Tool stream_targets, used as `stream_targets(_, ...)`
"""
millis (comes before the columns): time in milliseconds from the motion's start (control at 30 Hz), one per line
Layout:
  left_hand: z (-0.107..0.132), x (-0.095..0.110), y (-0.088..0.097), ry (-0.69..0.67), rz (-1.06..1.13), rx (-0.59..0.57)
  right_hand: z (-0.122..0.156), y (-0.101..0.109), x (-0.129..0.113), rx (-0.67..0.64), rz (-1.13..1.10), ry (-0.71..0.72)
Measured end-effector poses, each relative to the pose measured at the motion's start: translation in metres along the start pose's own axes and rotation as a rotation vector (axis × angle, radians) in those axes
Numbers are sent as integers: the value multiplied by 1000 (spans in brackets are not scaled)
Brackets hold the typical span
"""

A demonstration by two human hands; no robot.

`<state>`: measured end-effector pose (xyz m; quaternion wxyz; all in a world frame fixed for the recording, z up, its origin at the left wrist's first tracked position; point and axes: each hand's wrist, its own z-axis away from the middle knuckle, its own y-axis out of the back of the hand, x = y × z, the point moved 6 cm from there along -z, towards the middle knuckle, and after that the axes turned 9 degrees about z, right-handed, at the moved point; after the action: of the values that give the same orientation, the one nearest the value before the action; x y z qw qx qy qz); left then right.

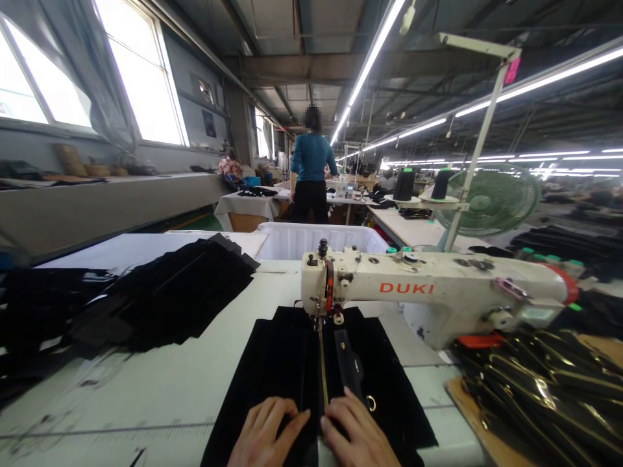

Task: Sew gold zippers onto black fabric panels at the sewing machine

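Note:
A black fabric panel lies under the head of a white sewing machine marked DUKI. A zipper with gold teeth runs down its middle from the needle area toward me. My left hand rests on the panel left of the zipper, thumb apart from the bent fingers. At the zipper's near end, my right hand has thumb and forefinger close together on the zipper. Just beyond the right fingers lie a black tab and a gold ring. The undersides of both hands are hidden.
Black fabric pieces are piled at left. Black strips with gold zipper teeth heap at right. Behind the machine stand a white plastic bin, thread cones and a green fan. A person in a teal top stands farther back.

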<state>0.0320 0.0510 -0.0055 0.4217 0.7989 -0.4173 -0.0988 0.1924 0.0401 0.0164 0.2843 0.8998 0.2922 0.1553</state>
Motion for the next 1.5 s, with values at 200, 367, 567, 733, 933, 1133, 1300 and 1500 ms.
stream_targets(200, 1, 7, -1, -57, -79, -9, -5, 1, -1, -23, -4, 27)
stream_targets(367, -7, 6, 12, -33, -13, -101, -4, 6, -1, -21, -34, 4)
stream_targets(567, -13, 3, 24, 66, 113, -85, -4, 5, 4, -122, -134, 19)
stream_targets(733, -3, 0, 11, 11, 70, 65, 1, -1, 8, -160, -201, -37)
stream_targets(933, -1, 9, 8, -55, 64, -127, 3, 1, 6, -229, -306, -251)
stream_targets(1133, -9, 12, 22, 98, 183, -362, 3, 5, 5, -337, -405, -417)
stream_targets(1300, -4, 12, 14, 38, 145, -375, -3, 9, 6, -297, -355, -406)
stream_targets(1500, -7, 17, 17, 18, 139, -348, -7, 25, -6, -229, -162, -345)
